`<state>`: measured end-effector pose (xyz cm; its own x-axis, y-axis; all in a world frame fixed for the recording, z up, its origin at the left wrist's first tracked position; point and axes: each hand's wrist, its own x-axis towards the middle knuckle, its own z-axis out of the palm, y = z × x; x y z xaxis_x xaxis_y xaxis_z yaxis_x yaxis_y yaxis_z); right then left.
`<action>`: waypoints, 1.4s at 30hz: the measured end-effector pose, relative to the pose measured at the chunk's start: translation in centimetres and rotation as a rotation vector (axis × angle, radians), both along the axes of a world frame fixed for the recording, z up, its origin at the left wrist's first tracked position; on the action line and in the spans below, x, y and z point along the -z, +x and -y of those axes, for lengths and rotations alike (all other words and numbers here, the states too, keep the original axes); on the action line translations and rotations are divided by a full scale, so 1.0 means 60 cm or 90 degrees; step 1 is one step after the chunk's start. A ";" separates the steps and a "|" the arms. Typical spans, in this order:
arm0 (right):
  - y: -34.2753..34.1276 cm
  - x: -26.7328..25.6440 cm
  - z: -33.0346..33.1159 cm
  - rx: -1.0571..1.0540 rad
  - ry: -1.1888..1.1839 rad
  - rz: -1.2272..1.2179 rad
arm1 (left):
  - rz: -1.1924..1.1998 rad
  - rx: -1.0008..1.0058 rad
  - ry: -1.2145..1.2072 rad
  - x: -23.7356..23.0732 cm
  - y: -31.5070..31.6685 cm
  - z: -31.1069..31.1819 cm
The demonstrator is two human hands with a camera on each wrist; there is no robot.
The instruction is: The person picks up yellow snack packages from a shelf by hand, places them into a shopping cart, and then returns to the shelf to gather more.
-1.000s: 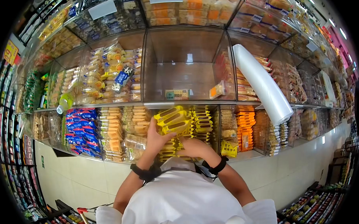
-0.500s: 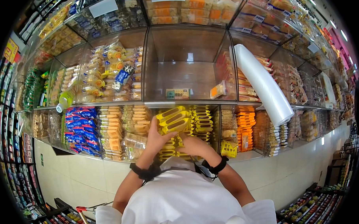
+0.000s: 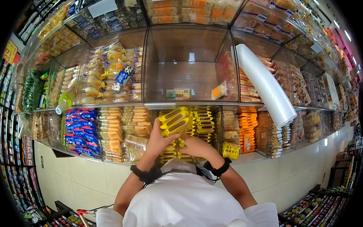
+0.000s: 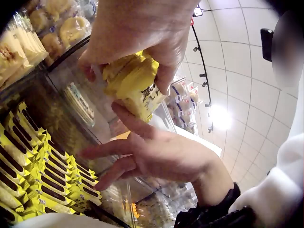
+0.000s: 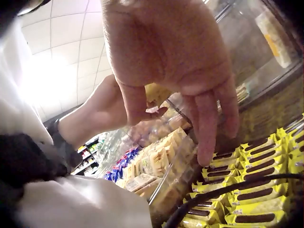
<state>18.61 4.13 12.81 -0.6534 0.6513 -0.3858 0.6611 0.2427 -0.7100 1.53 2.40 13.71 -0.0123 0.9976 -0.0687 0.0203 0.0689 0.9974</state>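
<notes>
My left hand (image 3: 157, 140) grips a bunch of several yellow snack packets (image 3: 176, 120), each with a dark oval panel, above the lower bin. Thumb and fingers clasp the bunch (image 4: 132, 84) from both sides in the left wrist view. Just under it is my right hand (image 3: 198, 147), palm inward. Its fingers are loosely extended with nothing in their grasp, and one fingertip (image 4: 118, 108) comes right up to the packets' lower edge. Below both hands, more yellow packets (image 5: 259, 194) of the same kind lie in rows in the bin.
Clear-walled bins surround the hands, with blue packets (image 3: 83, 133) left and orange packets (image 3: 249, 129) right. A roll of plastic bags (image 3: 264, 84) slants across the right bins. A bottle (image 3: 64, 102) leans at left. Behind is a bin wall (image 3: 187, 45); a cable (image 5: 228, 187) crosses the right wrist view.
Almost nothing differs. The packets in my left hand have turned slightly, and both hands stay in nearly the same place.
</notes>
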 end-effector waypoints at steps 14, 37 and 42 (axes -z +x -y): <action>0.000 0.040 -0.001 -0.061 -0.020 0.062 | 0.011 -0.034 0.001 -0.015 0.005 0.007; 0.051 -0.081 -0.020 0.093 0.184 0.172 | -0.358 0.036 0.060 -0.036 -0.018 0.001; 0.059 -0.075 -0.014 0.046 0.313 -0.005 | -0.447 0.196 0.108 -0.041 -0.009 -0.001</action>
<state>22.13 4.96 17.34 -0.6019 0.7984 -0.0162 0.6831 0.5043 -0.5283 1.00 2.48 16.15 0.2818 0.9594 0.0068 0.6430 -0.1941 0.7409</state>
